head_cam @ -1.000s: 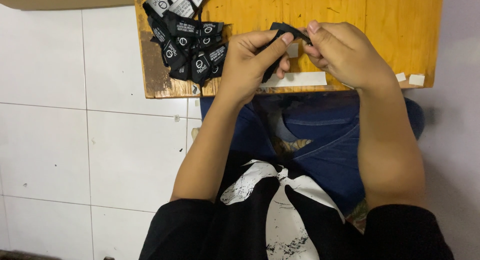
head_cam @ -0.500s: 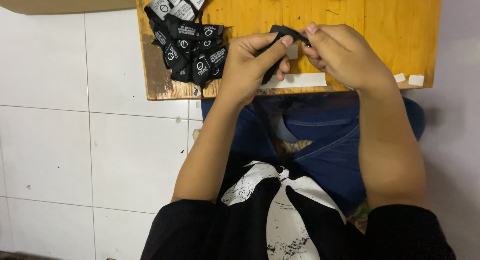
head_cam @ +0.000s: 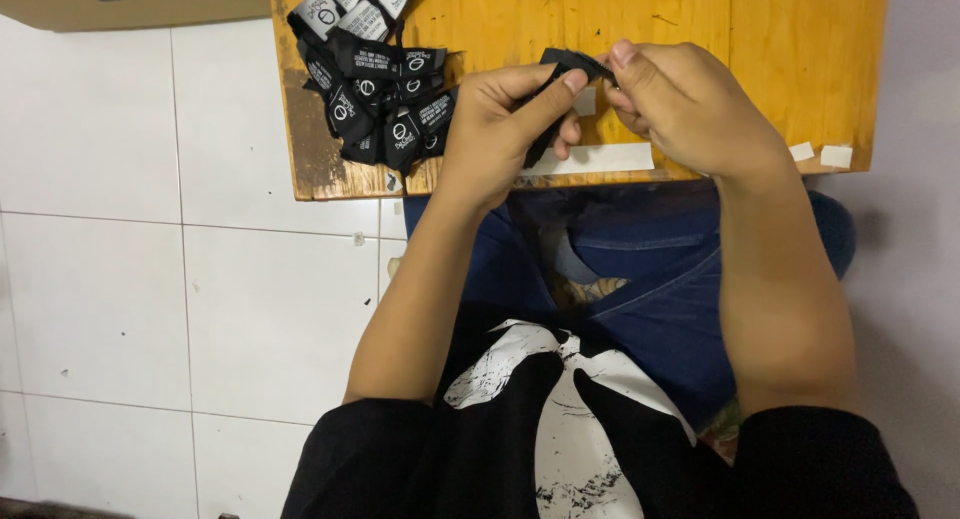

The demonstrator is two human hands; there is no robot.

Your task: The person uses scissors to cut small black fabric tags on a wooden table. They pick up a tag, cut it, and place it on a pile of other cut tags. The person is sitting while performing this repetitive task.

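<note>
Here we pinch a small black woven fabric label (head_cam: 562, 65) between both hands above the near edge of the orange wooden board (head_cam: 760, 59). Our left hand (head_cam: 505, 114) closes thumb and forefinger on its left part, and our right hand (head_cam: 685, 104) grips its right end with the fingertips. Just below the hands lies a pale paper strip (head_cam: 605, 159) on the board. Further left sits a loose heap of black and white labels (head_cam: 375, 89), well apart from the white tiled floor (head_cam: 140, 279)
</note>
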